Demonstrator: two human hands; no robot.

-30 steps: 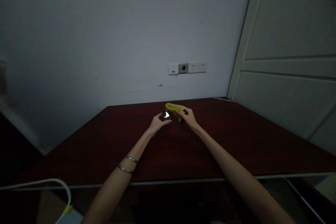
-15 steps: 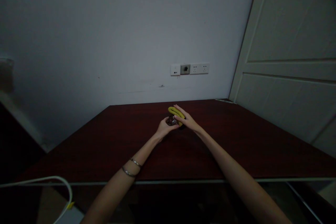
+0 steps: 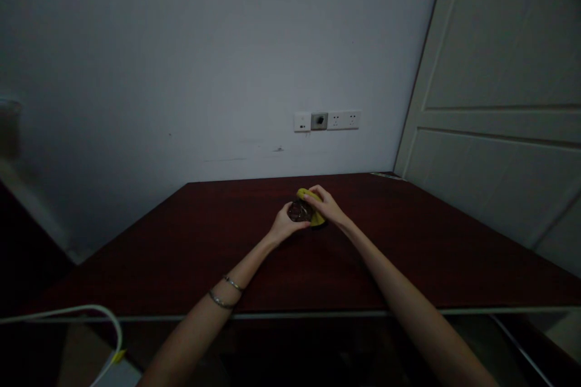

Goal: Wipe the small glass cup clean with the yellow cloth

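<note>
Both my arms reach out over a dark red-brown table (image 3: 181, 254) in a dim room. My left hand (image 3: 285, 227), two thin bracelets on its wrist, curls its fingers around a small dark shiny object (image 3: 299, 211) that I cannot identify. My right hand (image 3: 327, 208) is closed over a yellow object (image 3: 311, 196) right beside it, covering most of it. The two hands touch at the middle of the table, well back from its near edge.
A pale wall stands behind the table with a row of sockets (image 3: 327, 120). A white panelled door (image 3: 499, 121) fills the right side. A white cable (image 3: 91, 320) loops at the lower left below the table's front edge (image 3: 318, 314).
The yellow object was stretched out longer between the hands; now it is bunched small under my right hand. Both hands have drawn closer together around the dark shiny object.
</note>
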